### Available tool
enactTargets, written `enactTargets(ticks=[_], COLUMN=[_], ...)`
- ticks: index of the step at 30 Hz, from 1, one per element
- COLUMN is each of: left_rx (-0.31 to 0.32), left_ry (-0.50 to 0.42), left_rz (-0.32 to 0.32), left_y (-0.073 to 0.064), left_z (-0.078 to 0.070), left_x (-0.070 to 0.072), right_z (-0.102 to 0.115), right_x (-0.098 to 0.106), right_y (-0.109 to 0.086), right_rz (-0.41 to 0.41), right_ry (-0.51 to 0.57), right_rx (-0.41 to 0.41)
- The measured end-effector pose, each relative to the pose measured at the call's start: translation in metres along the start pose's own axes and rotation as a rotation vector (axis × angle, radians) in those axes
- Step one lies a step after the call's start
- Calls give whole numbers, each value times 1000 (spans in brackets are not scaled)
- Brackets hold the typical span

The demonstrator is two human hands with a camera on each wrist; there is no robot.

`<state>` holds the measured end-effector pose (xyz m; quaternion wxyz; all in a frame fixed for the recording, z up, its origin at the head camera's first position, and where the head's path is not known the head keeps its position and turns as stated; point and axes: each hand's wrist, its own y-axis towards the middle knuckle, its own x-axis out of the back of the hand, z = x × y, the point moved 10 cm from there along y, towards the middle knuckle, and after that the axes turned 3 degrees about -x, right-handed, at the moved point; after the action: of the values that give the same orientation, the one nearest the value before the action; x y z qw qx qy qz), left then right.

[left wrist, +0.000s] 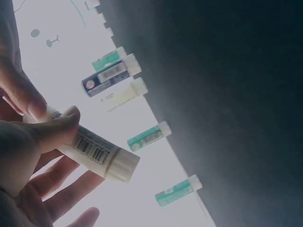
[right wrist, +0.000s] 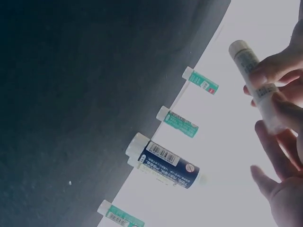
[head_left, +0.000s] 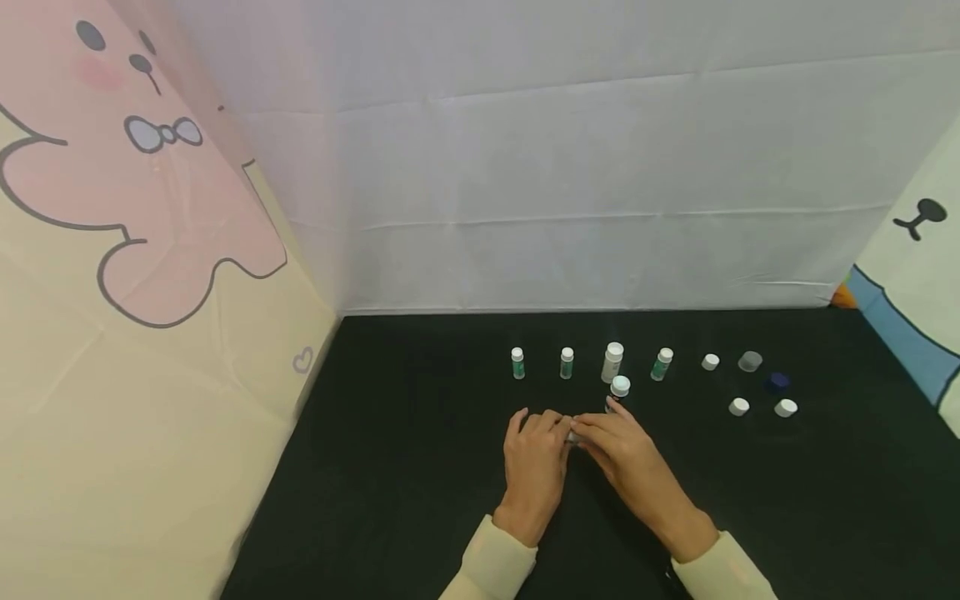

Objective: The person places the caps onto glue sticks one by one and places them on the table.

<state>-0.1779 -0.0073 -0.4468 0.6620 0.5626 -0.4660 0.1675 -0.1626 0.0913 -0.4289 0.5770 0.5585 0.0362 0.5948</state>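
Observation:
A small white bottle (left wrist: 92, 149) with a barcode label lies between both hands. My left hand (head_left: 534, 462) grips it, with the thumb pressing its side in the left wrist view. From the other side, my right hand (head_left: 626, 462) pinches the same bottle near its end. Just beyond the right fingers stands a navy bottle (right wrist: 165, 163) with a white cap, its lower part hidden in the head view. Close behind it is a taller white bottle (head_left: 611, 365). Three small green-labelled bottles stand in that row: the left one (head_left: 518, 367), the middle one (head_left: 566, 367) and the right one (head_left: 661, 367).
Right of the row lie three white caps, one of them farther back (head_left: 710, 362), a clear cap (head_left: 750, 361) and a dark blue cap (head_left: 777, 382). The black table (head_left: 375, 458) ends at a pale cloth wall (head_left: 525, 267) behind, with printed cloth on both sides.

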Motion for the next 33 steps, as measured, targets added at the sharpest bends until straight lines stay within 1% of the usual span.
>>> enactTargets(ticks=[5,9,14,18,22,26,33], left_rx=[11,12,20,13,18,31,63], left_ry=[-9,3,-4,23,51,61,53], left_rz=[-1,11,21,27,31,37,57], left_y=[2,0,-4,-5,-6,-10,-14], left_z=[3,6,9,10,14,20,34], left_x=[8,8,7,9,10,9,7], right_z=[8,10,9,9,10,11,11], right_x=[5,5,3,5,7,8,9], right_y=[5,7,7,8,7,7,5], right_rz=[-33,-23,-7,-17,8,32,46], right_ry=[-20,-33,-27,-13,-14,-21,-15], right_rx=[115,154,166,159,145,136,148])
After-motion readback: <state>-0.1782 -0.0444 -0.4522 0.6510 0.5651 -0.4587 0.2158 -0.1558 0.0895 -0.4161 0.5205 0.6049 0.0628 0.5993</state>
